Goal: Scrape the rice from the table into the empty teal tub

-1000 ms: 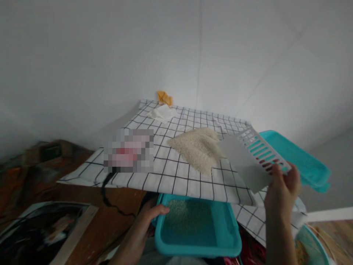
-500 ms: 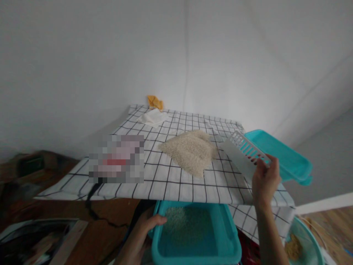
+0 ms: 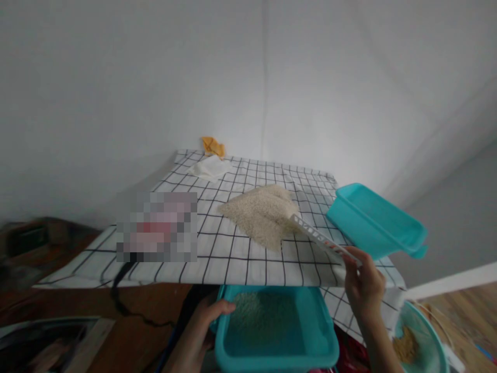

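Observation:
In my right hand (image 3: 363, 282) is a white slotted plastic panel (image 3: 316, 238), gripped at its near end. It is tilted nearly edge-on, and its far end reaches the right side of a pile of pale granules (image 3: 264, 212). The pile lies on a white checked tablecloth (image 3: 217, 261); whether the panel touches it I cannot tell. Below the table's front edge, my left hand (image 3: 204, 324) grips a teal plastic bin (image 3: 334, 336) by its left rim, thumb over the edge. Pale granules (image 3: 252, 313) cover part of the bin's floor. The left fingers are mostly hidden.
A second teal bin (image 3: 384, 220) stands on the table's right side. At the back left lie a white cloth (image 3: 209, 168) and a yellow cloth (image 3: 213, 146). A blurred-out item (image 3: 157, 225) lies at left. A teal-rimmed basket (image 3: 438, 336) with brownish contents stands at lower right.
My right hand has moved a little left and turned the panel from broadside to nearly edge-on, bringing its far end to the pile. My left hand stays on the bin.

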A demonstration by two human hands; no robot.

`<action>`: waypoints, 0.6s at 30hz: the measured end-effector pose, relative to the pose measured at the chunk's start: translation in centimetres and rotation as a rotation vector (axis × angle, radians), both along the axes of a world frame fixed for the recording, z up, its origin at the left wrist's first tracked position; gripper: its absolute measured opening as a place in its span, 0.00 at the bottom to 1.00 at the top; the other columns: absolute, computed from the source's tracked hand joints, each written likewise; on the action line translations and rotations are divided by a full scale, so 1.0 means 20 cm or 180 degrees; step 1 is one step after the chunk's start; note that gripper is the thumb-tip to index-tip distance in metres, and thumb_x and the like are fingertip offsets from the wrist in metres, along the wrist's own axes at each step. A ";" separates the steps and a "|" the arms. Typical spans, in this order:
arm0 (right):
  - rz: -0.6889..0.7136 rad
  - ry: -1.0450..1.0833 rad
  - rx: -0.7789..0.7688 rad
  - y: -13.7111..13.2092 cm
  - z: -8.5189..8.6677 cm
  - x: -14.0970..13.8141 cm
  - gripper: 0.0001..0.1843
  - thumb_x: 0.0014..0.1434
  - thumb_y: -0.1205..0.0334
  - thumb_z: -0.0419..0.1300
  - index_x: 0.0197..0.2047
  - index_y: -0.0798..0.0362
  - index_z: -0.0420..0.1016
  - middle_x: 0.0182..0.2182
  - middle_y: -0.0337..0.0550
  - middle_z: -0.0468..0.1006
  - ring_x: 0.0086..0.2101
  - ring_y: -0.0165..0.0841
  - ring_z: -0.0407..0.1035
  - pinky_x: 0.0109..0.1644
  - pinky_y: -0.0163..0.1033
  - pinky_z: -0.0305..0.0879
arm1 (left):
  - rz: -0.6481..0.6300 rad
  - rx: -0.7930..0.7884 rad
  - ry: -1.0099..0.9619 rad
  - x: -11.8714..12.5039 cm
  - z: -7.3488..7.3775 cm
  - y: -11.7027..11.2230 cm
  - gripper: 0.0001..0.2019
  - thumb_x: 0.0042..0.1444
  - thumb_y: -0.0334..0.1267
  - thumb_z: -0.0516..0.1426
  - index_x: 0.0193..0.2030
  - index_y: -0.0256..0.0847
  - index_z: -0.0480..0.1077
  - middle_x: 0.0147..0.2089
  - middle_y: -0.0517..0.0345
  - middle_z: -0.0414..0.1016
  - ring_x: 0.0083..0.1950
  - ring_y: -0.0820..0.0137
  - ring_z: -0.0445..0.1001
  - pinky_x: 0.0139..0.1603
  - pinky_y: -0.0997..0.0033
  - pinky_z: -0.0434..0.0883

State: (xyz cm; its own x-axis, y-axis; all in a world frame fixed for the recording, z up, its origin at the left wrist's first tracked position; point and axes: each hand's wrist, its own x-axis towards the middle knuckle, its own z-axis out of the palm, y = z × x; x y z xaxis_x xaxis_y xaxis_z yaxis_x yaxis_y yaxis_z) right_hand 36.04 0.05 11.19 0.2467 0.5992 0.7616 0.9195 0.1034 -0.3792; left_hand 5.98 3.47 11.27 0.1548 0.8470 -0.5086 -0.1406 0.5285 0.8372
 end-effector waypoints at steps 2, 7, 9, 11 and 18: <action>0.0153 0.0013 -0.0041 -0.03 0.01 -0.03 0.09 0.63 0.65 0.55 0.44 0.48 0.73 0.26 0.39 0.79 0.12 0.27 0.59 0.19 0.35 0.54 | -0.0034 -0.0033 -0.0033 0.01 0.00 0.00 0.06 0.42 0.43 0.62 0.23 0.46 0.76 0.22 0.56 0.76 0.27 0.61 0.75 0.31 0.63 0.72; 0.0538 0.0198 0.0018 -0.09 0.04 -0.10 0.13 0.62 0.69 0.55 0.46 0.44 0.72 0.32 0.40 0.82 0.20 0.31 0.71 0.23 0.36 0.63 | 0.0043 -0.0273 -0.0012 0.01 -0.01 -0.01 0.06 0.41 0.43 0.61 0.21 0.46 0.73 0.24 0.59 0.76 0.30 0.62 0.75 0.30 0.66 0.71; 0.0686 0.0275 0.0007 -0.10 0.05 -0.13 0.14 0.62 0.69 0.55 0.47 0.43 0.73 0.33 0.40 0.83 0.23 0.34 0.74 0.25 0.37 0.66 | 0.0031 -0.0284 -0.0052 0.01 -0.01 -0.01 0.06 0.41 0.43 0.62 0.21 0.46 0.73 0.25 0.59 0.77 0.31 0.63 0.75 0.31 0.68 0.71; 0.0768 0.0431 -0.0052 -0.13 0.04 -0.14 0.13 0.62 0.68 0.55 0.46 0.43 0.74 0.34 0.41 0.83 0.26 0.36 0.75 0.26 0.38 0.68 | -0.0042 -0.0289 -0.0076 0.00 -0.01 0.00 0.06 0.41 0.43 0.62 0.22 0.46 0.73 0.26 0.59 0.77 0.31 0.64 0.75 0.31 0.68 0.71; 0.0911 0.0613 -0.0015 -0.20 0.05 -0.12 0.09 0.61 0.66 0.57 0.43 0.47 0.76 0.33 0.40 0.83 0.30 0.36 0.77 0.29 0.38 0.71 | -0.0007 -0.0355 -0.0083 0.02 -0.07 0.00 0.08 0.40 0.44 0.61 0.27 0.44 0.74 0.26 0.59 0.76 0.30 0.64 0.74 0.30 0.69 0.69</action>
State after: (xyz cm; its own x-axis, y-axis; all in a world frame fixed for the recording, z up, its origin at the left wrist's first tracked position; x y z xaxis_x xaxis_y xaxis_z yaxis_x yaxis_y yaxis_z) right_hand 33.57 -3.91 12.13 0.2069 0.6683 0.7145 0.7650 0.3447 -0.5440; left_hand 6.33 3.38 9.97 0.1710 0.7849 -0.5956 -0.1602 0.6186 0.7692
